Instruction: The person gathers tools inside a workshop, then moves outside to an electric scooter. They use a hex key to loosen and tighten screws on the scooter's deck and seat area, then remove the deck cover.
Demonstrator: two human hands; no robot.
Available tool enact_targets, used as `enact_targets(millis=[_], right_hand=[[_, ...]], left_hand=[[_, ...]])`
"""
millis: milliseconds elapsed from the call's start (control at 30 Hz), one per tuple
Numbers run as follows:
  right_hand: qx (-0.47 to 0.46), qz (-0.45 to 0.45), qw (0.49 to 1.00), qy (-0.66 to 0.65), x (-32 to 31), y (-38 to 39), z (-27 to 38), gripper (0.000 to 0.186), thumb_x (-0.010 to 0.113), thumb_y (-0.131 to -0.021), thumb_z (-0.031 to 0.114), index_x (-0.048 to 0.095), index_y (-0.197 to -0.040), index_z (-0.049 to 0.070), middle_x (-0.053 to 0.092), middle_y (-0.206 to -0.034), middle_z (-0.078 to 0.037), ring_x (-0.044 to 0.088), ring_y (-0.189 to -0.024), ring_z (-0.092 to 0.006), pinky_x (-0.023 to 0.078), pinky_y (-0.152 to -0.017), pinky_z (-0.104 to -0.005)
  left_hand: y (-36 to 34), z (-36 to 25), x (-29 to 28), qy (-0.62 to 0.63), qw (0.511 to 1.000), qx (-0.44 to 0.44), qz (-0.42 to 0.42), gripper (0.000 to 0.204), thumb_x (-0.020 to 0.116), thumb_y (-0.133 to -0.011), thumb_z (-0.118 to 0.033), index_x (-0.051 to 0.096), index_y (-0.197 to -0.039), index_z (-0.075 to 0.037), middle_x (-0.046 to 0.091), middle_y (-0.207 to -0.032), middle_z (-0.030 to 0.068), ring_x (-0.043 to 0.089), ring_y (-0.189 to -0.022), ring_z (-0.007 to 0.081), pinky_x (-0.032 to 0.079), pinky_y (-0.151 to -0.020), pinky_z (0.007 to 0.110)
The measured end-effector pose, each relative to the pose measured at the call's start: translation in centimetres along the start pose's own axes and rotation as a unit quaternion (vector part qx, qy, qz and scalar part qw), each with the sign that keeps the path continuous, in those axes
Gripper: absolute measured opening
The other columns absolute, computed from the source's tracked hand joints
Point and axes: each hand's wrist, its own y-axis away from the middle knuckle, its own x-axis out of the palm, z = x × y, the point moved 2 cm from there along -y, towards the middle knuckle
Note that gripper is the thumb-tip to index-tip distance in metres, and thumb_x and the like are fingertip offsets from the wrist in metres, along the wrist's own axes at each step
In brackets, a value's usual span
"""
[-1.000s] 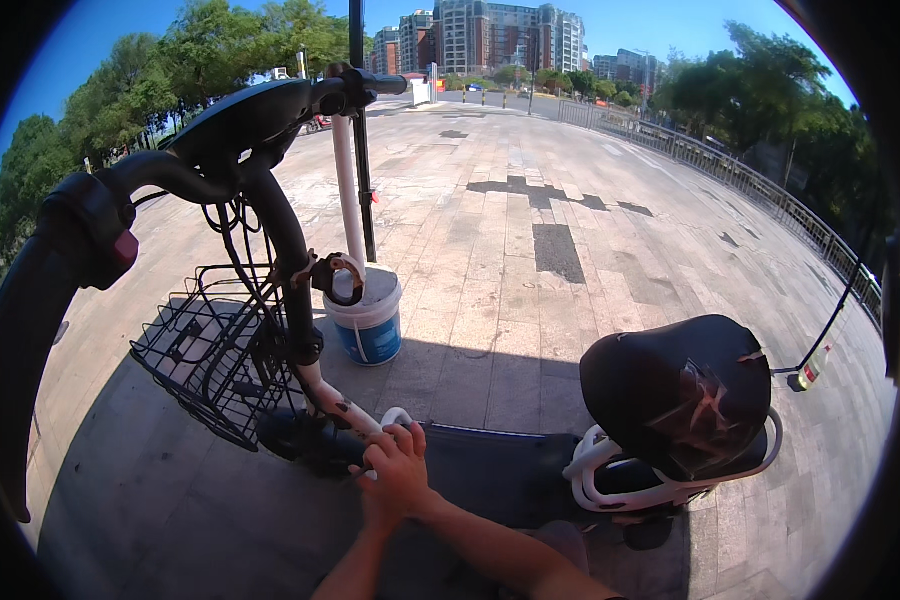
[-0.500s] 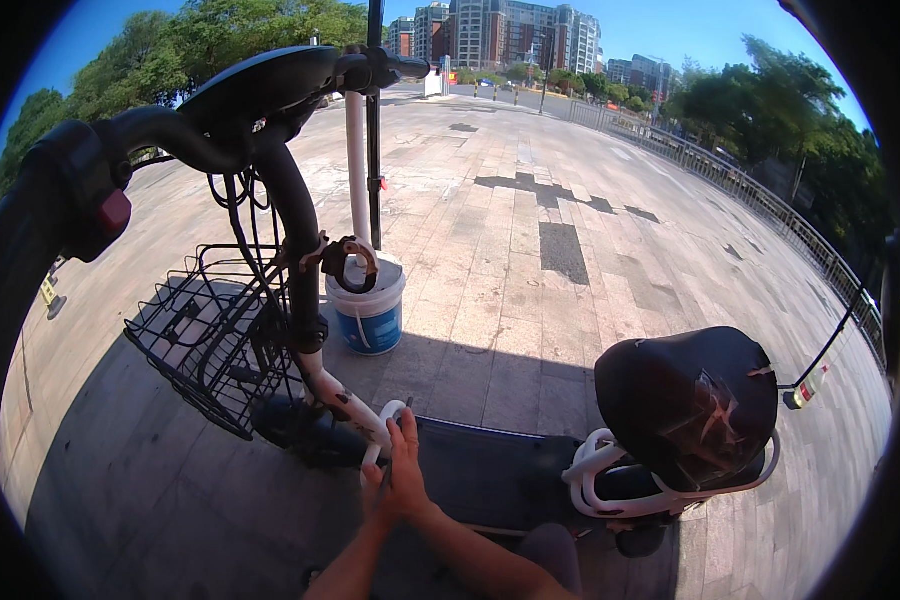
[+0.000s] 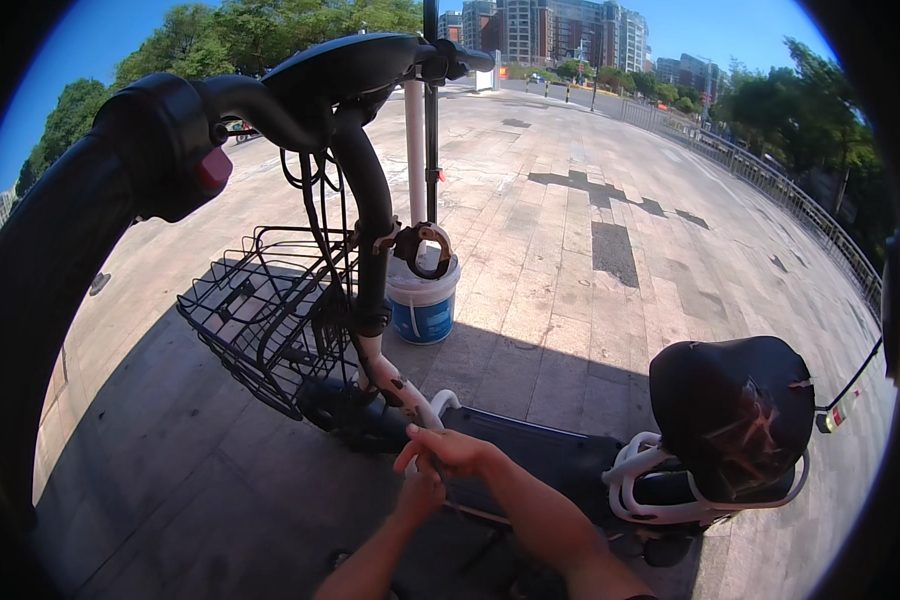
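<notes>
In front of me stands a small electric scooter with a black handlebar, a chipped white stem tube and a black footboard. My two hands meet just over the near edge of the footboard, close to a white tube loop. My left hand is closed below, around something thin and dark that I cannot make out. From above, my right hand bends its fingers against the left one, thumb toward the stem. Whatever lies between the palms is hidden.
A black wire basket hangs at the scooter's front. Behind the stem stands a blue and white bucket with a pole. The torn black seat is at right. Paving reaches to a metal railing.
The view has shifted, so the scooter appears farther right. My hands have gone from lying together with fingers stretched up to bent and closed around each other, nearer to me.
</notes>
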Motion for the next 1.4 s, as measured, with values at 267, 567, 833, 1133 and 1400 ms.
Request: enact_targets(millis=[267, 567, 833, 1133, 1400], right_hand=[[-0.09, -0.201, 0.721, 0.657, 2.3, 2.5, 5.7, 0.025, 0.066, -0.083, 0.033, 0.067, -0.091, 0.009, 0.07, -0.091, -0.009, 0.066, -0.097, -0.0259, 0.049, -0.08, -0.0401], [-0.302, -0.342, 0.538, 0.708, 4.6, 1.8, 2.8, 0.014, 0.063, -0.081, 0.02, 0.066, -0.093, 0.015, 0.058, -0.113, -0.007, 0.051, -0.11, -0.0276, 0.043, -0.084, -0.0356], [-0.512, -0.474, 0.602, 0.388, 5.8, 2.8, -2.8, 0.024, 0.075, -0.071, 0.012, 0.063, -0.092, 0.012, 0.048, -0.137, -0.016, 0.039, -0.134, -0.0372, 0.036, -0.107, -0.0482], [-0.486, -0.297, 0.821, -0.038, 4.9, 2.0, -5.9, 0.027, 0.057, -0.097, 0.021, 0.062, -0.118, 0.004, 0.058, -0.128, -0.014, 0.051, -0.124, -0.0267, 0.04, -0.104, -0.0375], [-0.159, -0.071, 0.985, -0.017, -0.9, 1.1, -0.1, 0.03, 0.044, -0.102, 0.027, 0.061, -0.112, 0.005, 0.068, -0.091, -0.007, 0.065, -0.085, -0.0212, 0.05, -0.077, -0.0379]], left_hand=[[-0.4, -0.1, 0.3, 0.044, 0.996, -0.076, 0.021, 0.022, 0.053, -0.093, -0.021, 0.06, -0.099, -0.001, 0.063, -0.075, 0.0237, 0.061, -0.073, 0.0469, 0.047, -0.064, 0.055], [0.0, 3.1, 1.7, 0.051, 0.984, -0.171, 0.011, 0.031, 0.059, -0.087, -0.026, 0.06, -0.111, -0.006, 0.063, -0.107, 0.0233, 0.06, -0.098, 0.0428, 0.047, -0.079, 0.051], [1.6, 3.1, 6.3, -0.362, 0.929, -0.054, -0.053, 0.031, 0.05, -0.095, -0.02, 0.051, -0.124, -0.01, 0.056, -0.118, 0.0176, 0.061, -0.08, 0.0319, 0.053, -0.068, 0.04], [0.2, 0.5, 1.2, 0.034, 0.993, -0.106, -0.043, 0.027, 0.056, -0.091, -0.028, 0.063, -0.101, -0.004, 0.066, -0.089, 0.0177, 0.066, -0.08, 0.0365, 0.053, -0.067, 0.045], [0.5, 0.1, -0.7, 0.063, 0.993, -0.068, 0.077, 0.023, 0.057, -0.09, -0.023, 0.061, -0.103, -0.004, 0.065, -0.094, 0.0236, 0.062, -0.088, 0.0441, 0.049, -0.074, 0.05]])
